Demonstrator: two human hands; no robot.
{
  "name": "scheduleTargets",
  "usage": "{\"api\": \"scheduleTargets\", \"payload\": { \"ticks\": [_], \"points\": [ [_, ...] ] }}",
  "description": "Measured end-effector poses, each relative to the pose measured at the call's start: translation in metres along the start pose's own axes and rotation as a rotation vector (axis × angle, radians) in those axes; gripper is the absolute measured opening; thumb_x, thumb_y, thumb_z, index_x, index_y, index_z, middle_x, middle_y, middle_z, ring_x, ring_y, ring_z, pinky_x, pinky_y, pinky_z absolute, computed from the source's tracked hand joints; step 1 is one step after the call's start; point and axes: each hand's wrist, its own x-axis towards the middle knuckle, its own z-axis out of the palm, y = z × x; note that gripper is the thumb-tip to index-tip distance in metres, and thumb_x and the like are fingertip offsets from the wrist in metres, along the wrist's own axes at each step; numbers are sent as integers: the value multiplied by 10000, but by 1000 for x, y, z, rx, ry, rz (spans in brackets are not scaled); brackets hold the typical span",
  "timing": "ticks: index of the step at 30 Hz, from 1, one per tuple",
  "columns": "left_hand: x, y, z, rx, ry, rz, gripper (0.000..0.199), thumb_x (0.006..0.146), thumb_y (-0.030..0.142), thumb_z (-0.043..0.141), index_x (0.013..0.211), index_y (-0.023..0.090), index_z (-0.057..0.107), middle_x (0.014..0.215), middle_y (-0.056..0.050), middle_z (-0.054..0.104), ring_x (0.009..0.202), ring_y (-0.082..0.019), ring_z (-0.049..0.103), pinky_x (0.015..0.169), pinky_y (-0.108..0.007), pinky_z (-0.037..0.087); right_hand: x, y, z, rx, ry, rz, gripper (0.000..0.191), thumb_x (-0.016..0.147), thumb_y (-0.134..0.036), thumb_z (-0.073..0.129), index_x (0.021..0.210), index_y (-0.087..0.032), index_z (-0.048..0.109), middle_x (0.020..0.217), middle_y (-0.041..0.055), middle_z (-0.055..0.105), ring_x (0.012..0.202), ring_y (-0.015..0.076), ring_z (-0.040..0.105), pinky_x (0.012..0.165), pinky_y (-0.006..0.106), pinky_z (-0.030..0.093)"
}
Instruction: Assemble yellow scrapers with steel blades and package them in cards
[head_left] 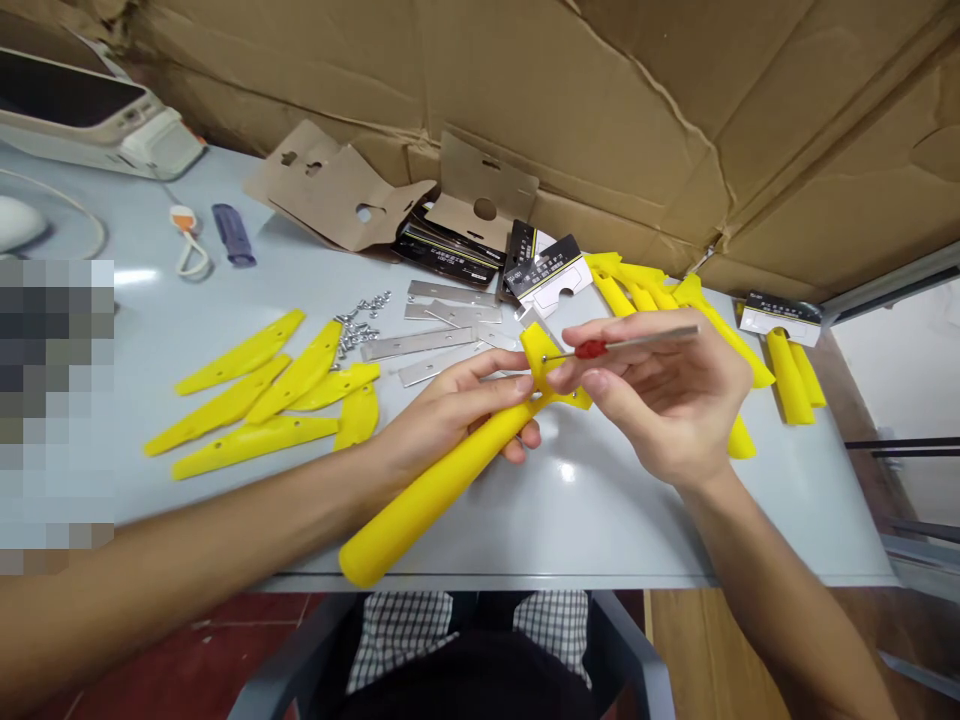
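Observation:
My left hand [459, 400] is wrapped around the neck of a yellow plastic scraper [431, 495], whose long round handle slants down toward the table's front edge. Pinched in my right hand [671, 395] is a thin screwdriver [591, 349] with a red section and bare metal showing on both sides of it. Its tip meets a small screw on the scraper's flared head. A second screw sits lower on that head. Metal blades [420, 343] lie just beyond my left hand, beside a heap of small screws [358, 330].
Loose yellow covers [247, 445] lie at left. Brown card packaging [341, 195] and black-and-white cards [551, 275] stand along the cardboard wall [525, 80]. More yellow scrapers [724, 330] and a carded pair [791, 385] are at right. A purple plastic piece [233, 236] and a white device [97, 125] sit back left.

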Motion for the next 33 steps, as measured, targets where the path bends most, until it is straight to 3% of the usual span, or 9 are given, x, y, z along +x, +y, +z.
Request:
{"api": "scheduleTargets", "payload": {
  "ticks": [6, 10, 14, 18, 20, 24, 29, 33],
  "points": [
    [0, -2, -3, 49, -9, -25, 421, 912, 395, 835, 1196, 218, 580, 684, -5, 740, 471, -132, 654, 454, -182, 473, 4, 2, -12, -134, 14, 17, 152, 961, -260, 807, 1113, -269, 812, 957, 31, 824, 797, 218, 809, 692, 399, 728],
    [1, -1, -6, 82, -5, -45, 425, 927, 425, 811, 1216, 225, 572, 649, -8, 729, 493, -145, 675, 468, -171, 461, 9, 4, -19, -222, -20, -55, 107, 860, -235, 908, 905, -248, 812, 832, 8, 790, 677, 170, 734, 566, 317, 638],
    [1, 0, -7, 86, -2, -42, 417, 930, 404, 802, 1231, 218, 583, 658, -7, 724, 514, -156, 690, 485, -188, 482, 9, 3, -18, -300, 7, -80, 284, 796, -266, 963, 734, -236, 687, 763, -12, 740, 639, 154, 692, 571, 316, 611],
    [1, 0, -5, 80, -8, -35, 418, 926, 393, 806, 1231, 213, 585, 674, -10, 730, 485, -146, 661, 478, -201, 487, 5, 4, -12, -198, 52, 8, 274, 827, -270, 938, 893, -271, 672, 862, -12, 760, 688, 170, 740, 509, 298, 615],
    [1, -1, -4, 82, -9, -33, 411, 919, 390, 817, 1215, 211, 593, 670, -7, 723, 489, -150, 664, 479, -207, 496, 5, 6, -11, -164, 81, -19, 307, 810, -248, 952, 953, -291, 684, 823, -32, 746, 678, 169, 737, 477, 279, 602],
    [0, 0, -2, 67, 22, -16, 383, 902, 358, 840, 1175, 207, 618, 711, -1, 720, 533, -154, 685, 496, -217, 530, 8, 6, -11, -204, -12, -153, 178, 851, -211, 920, 833, -261, 750, 761, -21, 740, 665, 149, 700, 541, 280, 604],
    [-1, 2, 0, 42, 5, -13, 323, 936, 317, 808, 1181, 205, 629, 761, -18, 741, 594, -148, 707, 496, -188, 524, 6, 2, -12, -111, -77, -60, 127, 903, -253, 854, 1028, -253, 830, 1004, 32, 805, 789, 175, 781, 637, 318, 689],
    [0, 1, -2, 49, 23, -13, 357, 944, 320, 797, 1232, 200, 623, 786, -26, 750, 585, -147, 710, 495, -189, 525, 6, 3, -17, -140, -84, -45, 111, 929, -194, 809, 1024, -244, 837, 1002, 41, 818, 769, 176, 784, 606, 309, 679]
  ]
}}
